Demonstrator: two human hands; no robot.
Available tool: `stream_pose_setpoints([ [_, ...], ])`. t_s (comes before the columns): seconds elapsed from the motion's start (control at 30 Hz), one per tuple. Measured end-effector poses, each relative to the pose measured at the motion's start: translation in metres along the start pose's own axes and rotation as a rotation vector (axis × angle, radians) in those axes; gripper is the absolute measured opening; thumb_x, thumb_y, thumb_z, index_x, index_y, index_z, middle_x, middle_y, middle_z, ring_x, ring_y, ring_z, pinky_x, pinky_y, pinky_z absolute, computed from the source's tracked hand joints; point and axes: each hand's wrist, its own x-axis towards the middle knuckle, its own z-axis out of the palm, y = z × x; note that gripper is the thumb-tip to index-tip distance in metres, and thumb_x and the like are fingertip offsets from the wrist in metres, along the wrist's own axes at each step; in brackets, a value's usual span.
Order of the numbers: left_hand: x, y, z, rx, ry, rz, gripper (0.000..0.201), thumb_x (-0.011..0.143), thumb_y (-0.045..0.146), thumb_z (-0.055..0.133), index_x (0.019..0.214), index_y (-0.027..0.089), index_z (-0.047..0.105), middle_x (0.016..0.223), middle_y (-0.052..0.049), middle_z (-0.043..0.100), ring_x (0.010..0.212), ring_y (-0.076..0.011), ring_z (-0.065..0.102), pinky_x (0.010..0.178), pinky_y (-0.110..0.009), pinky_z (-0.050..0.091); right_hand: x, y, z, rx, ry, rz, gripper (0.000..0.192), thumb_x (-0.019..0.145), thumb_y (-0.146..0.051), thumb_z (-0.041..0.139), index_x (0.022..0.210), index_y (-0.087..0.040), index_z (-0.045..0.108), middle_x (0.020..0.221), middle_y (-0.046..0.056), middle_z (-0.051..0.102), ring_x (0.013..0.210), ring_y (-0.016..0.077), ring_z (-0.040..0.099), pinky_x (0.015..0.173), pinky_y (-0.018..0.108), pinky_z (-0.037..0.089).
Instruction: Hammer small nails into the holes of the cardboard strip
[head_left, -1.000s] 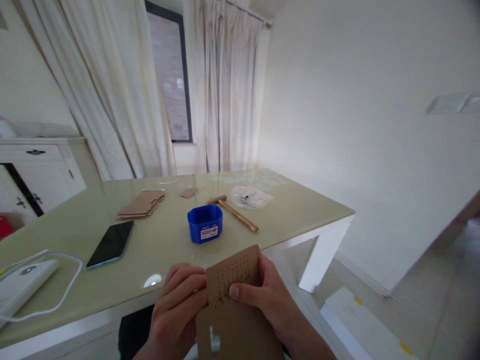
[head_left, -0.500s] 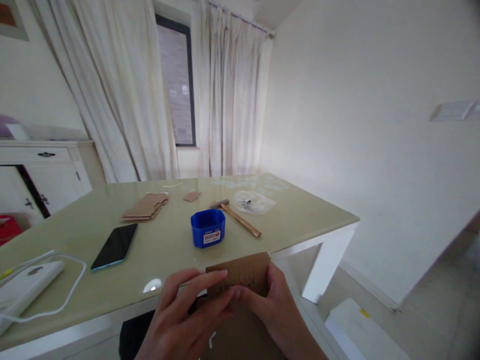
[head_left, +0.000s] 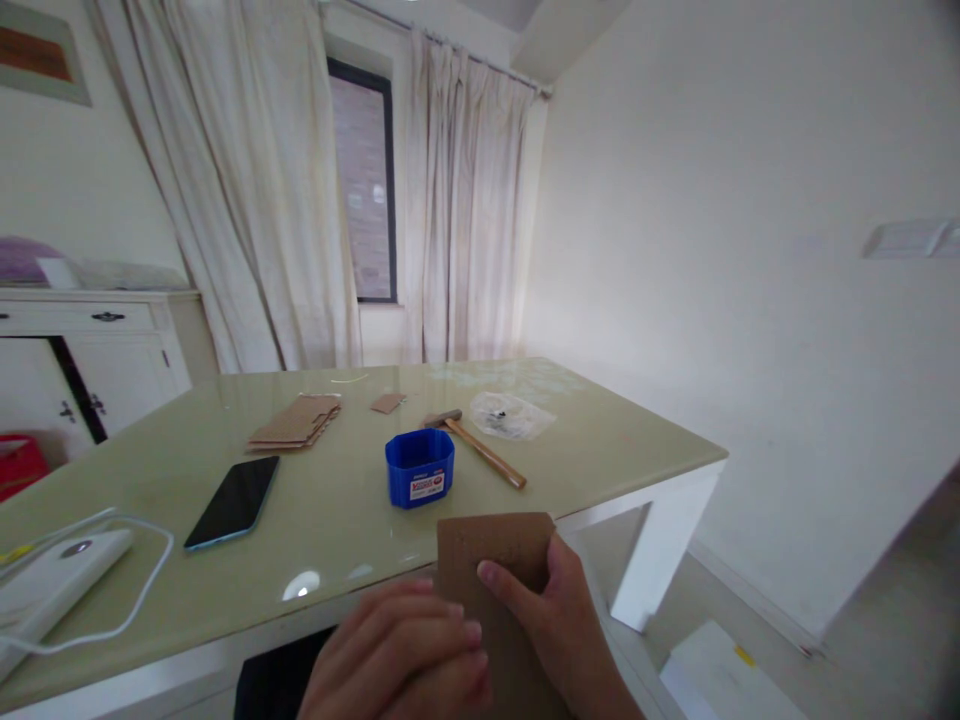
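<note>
My right hand [head_left: 562, 620] grips a brown piece of cardboard [head_left: 491, 545] by its right edge, with the thumb pressed flat on its face. The cardboard stands tilted up at the table's near edge, and small marks show across its upper part. Just left of it, and partly in front of its lower half, is my left hand [head_left: 405, 650]. Its fingers are curled and pressed together, slightly blurred, and their undersides are hidden, so I cannot make out what they hold, if anything. Beyond the cardboard stands a blue plastic box [head_left: 420, 470] with a label.
A hammer [head_left: 487, 452] lies behind the blue box, beside a clear plastic bag [head_left: 510, 415]. Further left are stacked cardboard pieces [head_left: 296, 422], a small cardboard scrap [head_left: 388, 403], a phone [head_left: 234, 503] and a white device with a cable [head_left: 67, 580].
My left hand has come off the cardboard's upper face and moved down, its fingers now curled. My right hand still holds the cardboard, which sits slightly further right. The view has tipped up a little.
</note>
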Motion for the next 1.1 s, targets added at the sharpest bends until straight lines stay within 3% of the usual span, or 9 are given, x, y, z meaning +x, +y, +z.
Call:
stream_pose_setpoints([
  [0.03, 0.002, -0.016, -0.004, -0.047, -0.062, -0.072, 0.021, 0.109, 0.033, 0.060, 0.107, 0.032, 0.082, 0.097, 0.003, 0.086, 0.089, -0.0156, 0.081, 0.091, -0.025, 0.064, 0.002, 0.001, -0.003, 0.055, -0.010, 0.012, 0.059, 0.073, -0.054, 0.094, 0.114, -0.017, 0.072, 0.110, 0.012, 0.082, 0.105, 0.0368, 0.076, 0.089, 0.046, 0.062],
  [0.07, 0.003, -0.038, -0.009, -0.057, -0.191, -0.271, 0.019, 0.106, 0.036, 0.064, 0.102, 0.031, 0.082, 0.097, 0.003, 0.086, 0.087, -0.0152, 0.081, 0.081, -0.022, 0.063, 0.003, 0.001, -0.006, 0.106, -0.020, 0.029, 0.061, 0.074, -0.054, 0.094, 0.116, -0.017, 0.071, 0.111, 0.012, 0.082, 0.105, 0.0365, 0.077, 0.088, 0.045, 0.063],
  [0.1, 0.004, -0.064, -0.014, -0.051, -0.239, -0.488, 0.021, 0.102, 0.041, 0.068, 0.094, 0.029, 0.082, 0.092, 0.002, 0.086, 0.082, -0.0166, 0.080, 0.076, -0.023, 0.063, 0.004, 0.001, -0.009, 0.146, -0.023, 0.049, 0.062, 0.074, -0.054, 0.094, 0.117, -0.017, 0.070, 0.112, 0.012, 0.083, 0.104, 0.0361, 0.077, 0.086, 0.044, 0.064],
  [0.23, 0.001, -0.178, -0.032, 0.049, -0.323, -1.142, 0.042, 0.087, 0.056, 0.064, 0.099, 0.020, 0.082, 0.089, -0.006, 0.085, 0.088, -0.0259, 0.080, 0.072, -0.031, 0.061, 0.004, 0.001, -0.013, 0.269, -0.024, 0.112, 0.064, 0.069, -0.054, 0.098, 0.114, -0.017, 0.071, 0.107, 0.012, 0.084, 0.097, 0.0358, 0.080, 0.080, 0.044, 0.066],
  [0.3, -0.003, -0.219, -0.036, 0.109, -0.372, -1.222, 0.039, 0.081, 0.053, 0.066, 0.088, 0.017, 0.081, 0.082, -0.010, 0.083, 0.083, -0.0292, 0.080, 0.071, -0.033, 0.059, 0.003, 0.000, -0.012, 0.319, -0.008, 0.135, 0.063, 0.067, -0.052, 0.099, 0.111, -0.017, 0.072, 0.103, 0.012, 0.084, 0.094, 0.0357, 0.081, 0.079, 0.044, 0.066],
  [0.37, -0.008, -0.243, -0.037, 0.191, -0.416, -1.268, 0.035, 0.075, 0.052, 0.070, 0.072, 0.018, 0.077, 0.067, -0.010, 0.077, 0.074, -0.0322, 0.077, 0.070, -0.037, 0.057, 0.002, -0.002, -0.008, 0.355, 0.012, 0.155, 0.060, 0.066, -0.050, 0.100, 0.109, -0.017, 0.073, 0.101, 0.011, 0.085, 0.092, 0.0356, 0.081, 0.079, 0.044, 0.066],
  [0.47, -0.013, -0.255, -0.035, 0.308, -0.461, -1.287, 0.032, 0.073, 0.051, 0.072, 0.064, 0.021, 0.074, 0.059, -0.009, 0.073, 0.076, -0.0365, 0.077, 0.072, -0.040, 0.054, -0.001, -0.004, -0.004, 0.404, 0.014, 0.169, 0.062, 0.065, -0.049, 0.101, 0.110, -0.016, 0.074, 0.102, 0.012, 0.085, 0.095, 0.0370, 0.081, 0.082, 0.046, 0.067],
  [0.7, -0.018, -0.256, -0.029, 0.457, -0.476, -1.258, 0.028, 0.078, 0.047, 0.069, 0.081, 0.020, 0.078, 0.098, -0.016, 0.084, 0.104, -0.0414, 0.077, 0.085, -0.044, 0.056, 0.004, -0.001, -0.003, 0.496, -0.043, 0.175, 0.070, 0.061, -0.052, 0.103, 0.112, -0.014, 0.074, 0.107, 0.015, 0.084, 0.105, 0.0405, 0.080, 0.089, 0.051, 0.066],
  [1.1, -0.033, -0.257, -0.029, 0.473, -0.449, -1.193, 0.028, 0.084, 0.040, 0.062, 0.093, 0.020, 0.080, 0.104, -0.014, 0.085, 0.104, -0.0355, 0.079, 0.089, -0.041, 0.059, 0.003, 0.000, 0.001, 0.546, -0.065, 0.162, 0.069, 0.062, -0.052, 0.103, 0.113, -0.015, 0.073, 0.106, 0.015, 0.084, 0.104, 0.0419, 0.081, 0.092, 0.055, 0.065],
])
